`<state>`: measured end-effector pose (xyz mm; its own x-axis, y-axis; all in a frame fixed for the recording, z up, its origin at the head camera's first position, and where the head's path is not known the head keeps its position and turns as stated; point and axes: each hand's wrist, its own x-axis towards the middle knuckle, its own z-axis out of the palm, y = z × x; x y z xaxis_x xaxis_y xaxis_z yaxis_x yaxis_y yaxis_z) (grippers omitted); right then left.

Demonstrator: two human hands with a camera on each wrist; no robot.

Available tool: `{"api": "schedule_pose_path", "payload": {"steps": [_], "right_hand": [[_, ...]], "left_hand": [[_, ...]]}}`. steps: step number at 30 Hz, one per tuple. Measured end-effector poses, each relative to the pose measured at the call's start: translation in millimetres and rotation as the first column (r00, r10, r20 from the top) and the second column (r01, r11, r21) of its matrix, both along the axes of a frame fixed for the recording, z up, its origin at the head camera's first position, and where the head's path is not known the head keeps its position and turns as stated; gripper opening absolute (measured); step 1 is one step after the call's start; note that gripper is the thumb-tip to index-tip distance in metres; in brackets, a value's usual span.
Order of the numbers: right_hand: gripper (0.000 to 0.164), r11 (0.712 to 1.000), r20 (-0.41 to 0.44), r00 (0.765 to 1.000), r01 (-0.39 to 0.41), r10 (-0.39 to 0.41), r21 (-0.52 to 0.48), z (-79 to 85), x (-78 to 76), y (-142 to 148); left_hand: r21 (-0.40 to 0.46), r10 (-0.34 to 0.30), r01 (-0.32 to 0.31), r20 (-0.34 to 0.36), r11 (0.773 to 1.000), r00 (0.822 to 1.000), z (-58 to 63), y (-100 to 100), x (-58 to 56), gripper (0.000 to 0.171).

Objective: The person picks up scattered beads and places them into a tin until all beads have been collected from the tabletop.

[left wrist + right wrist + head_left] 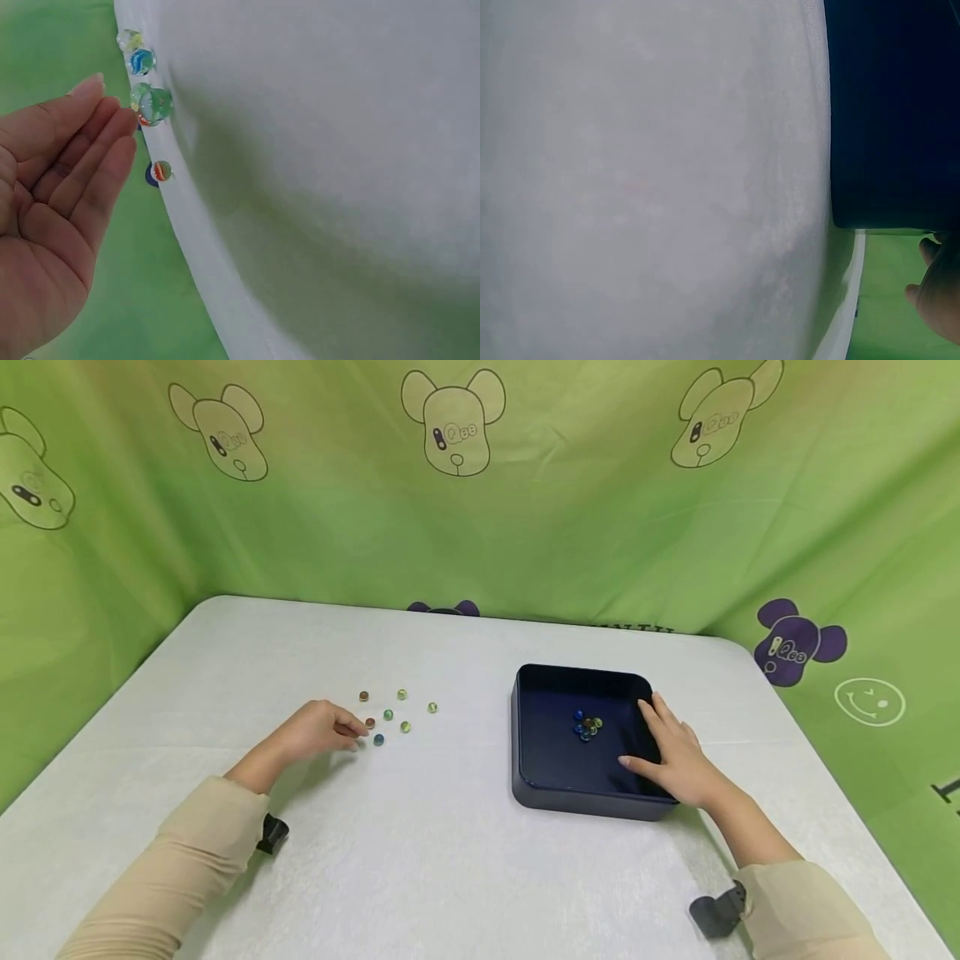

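My left hand (324, 727) is beside several loose glass marbles on the white table. A reddish-brown marble (371, 723) is at its fingertips, and a blue marble (378, 740) lies just right of them. In the left wrist view, the thumb and fingers of the left hand (64, 180) come close together with nothing visible between them; a green marble (156, 106) appears by the fingertips. My right hand (675, 756) rests at the right rim of a dark blue square box (551, 768), fingers spread and thumb over the inside. Blue and yellowish marbles (587, 727) cluster in the box.
A white cloth covers the table (420, 860). Further loose marbles include a brown one (363, 696), a green one (387, 715) and a yellow-green one (432, 707). Behind the table hangs a green curtain (337, 527) printed with cartoon heads.
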<state>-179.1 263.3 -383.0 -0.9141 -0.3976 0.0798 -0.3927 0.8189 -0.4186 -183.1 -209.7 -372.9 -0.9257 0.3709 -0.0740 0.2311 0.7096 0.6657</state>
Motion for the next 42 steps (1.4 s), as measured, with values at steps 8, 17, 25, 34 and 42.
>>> {"api": "schedule_pose_path", "payload": {"steps": [8, 17, 25, 34, 42], "right_hand": [[0.083, 1.000, -0.004, 1.000, 0.002, -0.002, 0.004, -0.9, -0.4, 0.3], [0.084, 1.000, -0.004, 1.000, 0.001, -0.001, -0.005, -0.6, 0.2, -0.2], [0.084, 1.000, 0.009, 1.000, 0.002, -0.002, -0.009, 0.6, 0.2, -0.4], [0.084, 1.000, 0.015, 1.000, 0.006, -0.006, -0.012, 0.5, -0.4, -0.7], [0.083, 1.000, 0.026, 1.000, 0.010, -0.009, -0.013, 1.3, 0.1, -0.5]], "left_hand": [[-0.097, 0.003, -0.007, -0.033, 0.995, 0.999, -0.2, 3.0, -0.6, 0.014], [-0.197, -0.006, -0.009, -0.075, 0.980, 0.997, -4.5, 4.0, -1.2, 0.013], [-0.232, -0.007, -0.015, -0.095, 0.973, 0.995, -5.9, 6.3, -1.5, 0.012], [-0.164, -0.009, -0.004, -0.080, 0.986, 0.997, -3.2, 4.4, -3.8, 0.010], [0.000, -0.006, 0.006, -0.078, 1.000, 0.997, 9.8, 14.0, -2.6, 0.012]]}}
